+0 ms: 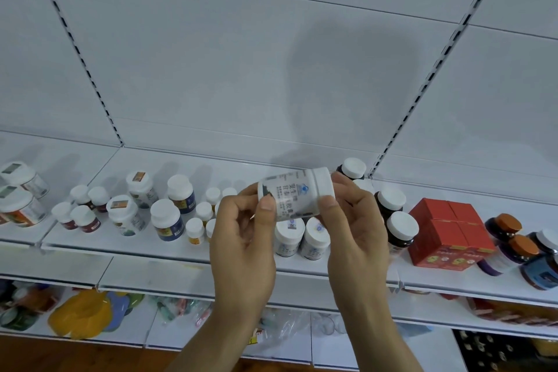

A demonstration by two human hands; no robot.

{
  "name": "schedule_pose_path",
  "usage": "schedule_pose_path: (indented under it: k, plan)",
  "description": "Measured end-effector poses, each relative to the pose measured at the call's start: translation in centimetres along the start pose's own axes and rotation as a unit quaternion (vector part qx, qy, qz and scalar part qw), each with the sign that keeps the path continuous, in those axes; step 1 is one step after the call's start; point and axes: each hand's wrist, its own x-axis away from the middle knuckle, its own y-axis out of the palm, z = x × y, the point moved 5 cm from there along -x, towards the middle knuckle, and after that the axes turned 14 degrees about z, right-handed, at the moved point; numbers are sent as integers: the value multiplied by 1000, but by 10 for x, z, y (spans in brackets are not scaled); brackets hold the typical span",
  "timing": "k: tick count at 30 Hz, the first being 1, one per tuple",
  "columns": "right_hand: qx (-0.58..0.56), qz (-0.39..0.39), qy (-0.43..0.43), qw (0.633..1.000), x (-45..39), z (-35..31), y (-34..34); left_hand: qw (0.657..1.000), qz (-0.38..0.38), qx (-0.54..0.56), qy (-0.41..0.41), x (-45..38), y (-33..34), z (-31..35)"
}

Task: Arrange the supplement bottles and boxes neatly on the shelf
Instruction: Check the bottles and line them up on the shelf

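White supplement bottle [294, 195] held sideways in mid-air above the front of the shelf [169, 246], white cap pointing right, label with dark printed characters and a small blue emblem facing the camera. Gripped at both ends: left hand [241, 238] curled round the base with the thumb pressed on the label, right hand [353, 226] curled round the cap end with the thumb beside the cap.

Directly beneath, partly covered by the hands, stood two similar white bottles [302, 237] with pale labels. To the left, loosely grouped: small white-capped bottles with yellow labels [194, 229], two blue-labelled bottles [167, 219], two clear jars with sticker-topped lids [125, 214], four small bottles with red labels [81, 210], and larger jars [18, 205] cut off by the left edge. To the right, a row of dark bottles with white caps [395, 220] ran toward the back panel, the nearer ones half hidden behind the right hand. Beyond them, a block of red boxes [450, 229] packed tightly together, then dark bottles with orange caps [513, 235] and a blue-labelled jar [540, 273] cut off at the right edge.

White slotted back panel [211, 54] above, marked by a soft shadow. Lower shelf [90, 314] under the forearms held blurred packets, yellow and blue among them; contents hard to make out. Label text everywhere too small to read.
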Motion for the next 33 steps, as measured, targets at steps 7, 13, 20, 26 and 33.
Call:
schedule_pose_path:
  k: [7,13,20,26,33]
  plan:
    - [12,31,-7,999,-1,-1,3,999,-17,28,-2,-1,1,2]
    - [-30,8,0,1000,1,-1,3,1000,9,0,-5,-3,-2,2]
    - [15,33,-13,999,-2,-4,4,999,-21,31,-3,0,-2,1]
    - [-42,14,-8,999,2,-4,1,999,9,-36,5,-1,-4,2]
    - [5,42,-9,999,2,0,-1,1000,-6,2,20,4,-3,0]
